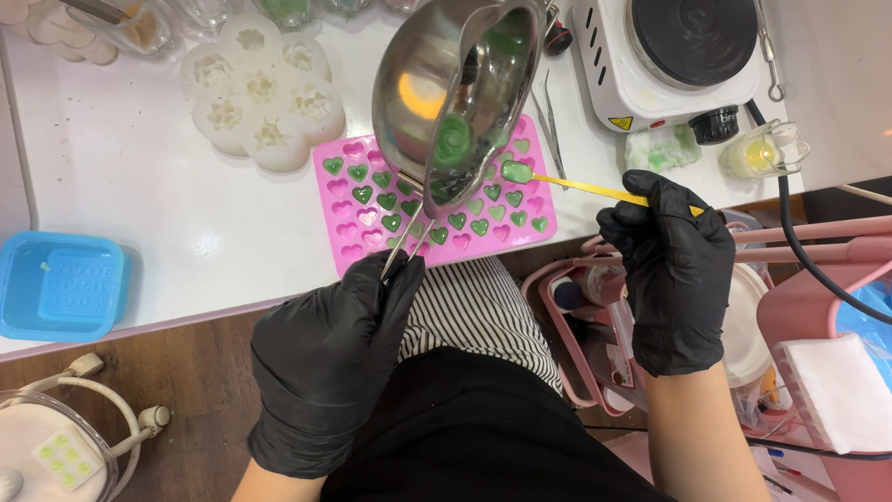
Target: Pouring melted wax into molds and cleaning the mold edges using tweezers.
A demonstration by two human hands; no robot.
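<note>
My left hand (325, 358), in a black glove, grips the wire handle of a small steel pot (446, 93) that is tilted over a pink heart mould (437, 209). Green liquid clings inside the pot. Many of the mould's heart cavities are filled with green. My right hand (674, 265), also gloved in black, holds a yellow spatula (576, 186) whose green-coated tip sits at the pot's lip above the mould.
A white flower-shaped mould (265, 88) lies behind the pink one. A white hot plate (674, 56) stands at the back right with a small glass cup (762, 153) beside it. A blue rectangular mould (60, 284) sits at the left edge. A pink cart (799, 279) stands to the right.
</note>
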